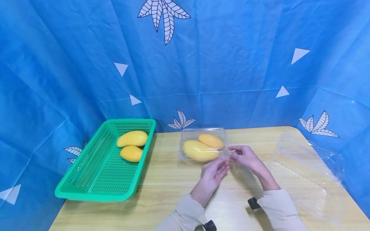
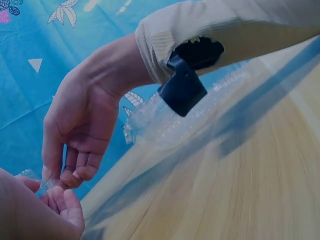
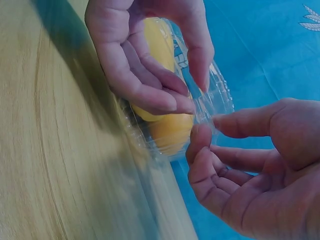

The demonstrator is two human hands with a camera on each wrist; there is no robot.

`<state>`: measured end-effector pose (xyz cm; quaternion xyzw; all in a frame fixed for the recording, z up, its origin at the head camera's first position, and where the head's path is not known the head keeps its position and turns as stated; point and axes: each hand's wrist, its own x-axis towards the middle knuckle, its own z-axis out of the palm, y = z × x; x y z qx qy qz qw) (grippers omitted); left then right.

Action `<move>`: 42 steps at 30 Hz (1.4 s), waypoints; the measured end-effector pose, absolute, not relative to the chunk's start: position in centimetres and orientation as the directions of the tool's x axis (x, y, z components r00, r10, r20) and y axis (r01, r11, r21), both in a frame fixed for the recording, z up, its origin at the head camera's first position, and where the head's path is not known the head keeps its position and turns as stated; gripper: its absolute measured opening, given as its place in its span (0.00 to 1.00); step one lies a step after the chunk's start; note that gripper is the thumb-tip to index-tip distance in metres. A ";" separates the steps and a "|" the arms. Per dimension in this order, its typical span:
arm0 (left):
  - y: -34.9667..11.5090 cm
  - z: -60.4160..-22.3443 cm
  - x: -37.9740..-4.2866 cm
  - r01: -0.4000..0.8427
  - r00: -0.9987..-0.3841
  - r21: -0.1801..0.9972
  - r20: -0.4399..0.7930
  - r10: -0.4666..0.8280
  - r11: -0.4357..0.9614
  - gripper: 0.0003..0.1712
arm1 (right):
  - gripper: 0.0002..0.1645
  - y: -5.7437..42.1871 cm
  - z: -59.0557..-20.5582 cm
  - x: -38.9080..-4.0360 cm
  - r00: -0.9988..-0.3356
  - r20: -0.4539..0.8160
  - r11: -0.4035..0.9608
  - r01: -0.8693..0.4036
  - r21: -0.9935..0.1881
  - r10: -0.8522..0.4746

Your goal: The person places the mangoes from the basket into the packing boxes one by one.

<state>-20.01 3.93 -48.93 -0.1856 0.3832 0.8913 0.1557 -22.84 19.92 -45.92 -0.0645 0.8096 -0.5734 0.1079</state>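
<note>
A clear plastic clamshell container (image 1: 185, 156) sits near the table's back edge with two yellow mangoes (image 1: 200, 150) inside, one larger and paler than the other. My left hand (image 1: 213, 175) is at the container's front right corner, thumb and curled fingers around its rim. At the right side my right hand (image 1: 245, 158) pinches the edge of the same container between thumb and forefinger. Both sets of fingertips come close together there; in the right wrist view the left hand (image 3: 145, 60) overlaps part of the mangoes (image 3: 171, 134).
A green basket (image 1: 136, 179) stands on the left, with two more mangoes (image 1: 132, 139) in it. On the right lie more clear plastic containers (image 1: 300, 179). A blue patterned curtain (image 1: 231, 64) hangs behind the wooden table (image 1: 162, 199).
</note>
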 end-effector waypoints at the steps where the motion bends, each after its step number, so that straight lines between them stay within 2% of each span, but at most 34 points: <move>1: 4.1 -48.9 -20.0 -0.415 -0.882 0.625 -0.453 0.126 -0.661 0.14 | 0.27 20.0 -45.9 -22.9 -0.969 -0.099 0.331 0.018 -0.944 -0.228; 9: 5.2 -48.7 -20.3 -0.379 -0.879 0.635 -0.475 0.047 -0.673 0.15 | 0.25 20.1 -46.0 -23.0 -0.976 -0.107 0.324 0.042 -0.945 -0.187; 23: 5.7 -48.5 -20.4 -0.358 -0.874 0.649 -0.486 -0.004 -0.672 0.14 | 0.24 20.0 -45.7 -23.1 -0.983 -0.103 0.385 0.038 -0.922 -0.150; 34: 4.9 -48.7 -19.9 -0.418 -0.872 0.624 -0.478 0.101 -0.660 0.16 | 0.25 20.2 -46.1 -23.1 -0.982 -0.093 0.382 0.022 -0.924 -0.167; 42: 3.5 -49.0 -19.2 -0.479 -0.871 0.649 -0.433 0.230 -0.591 0.13 | 0.25 20.1 -46.1 -23.1 -0.979 -0.098 0.367 0.027 -0.930 -0.177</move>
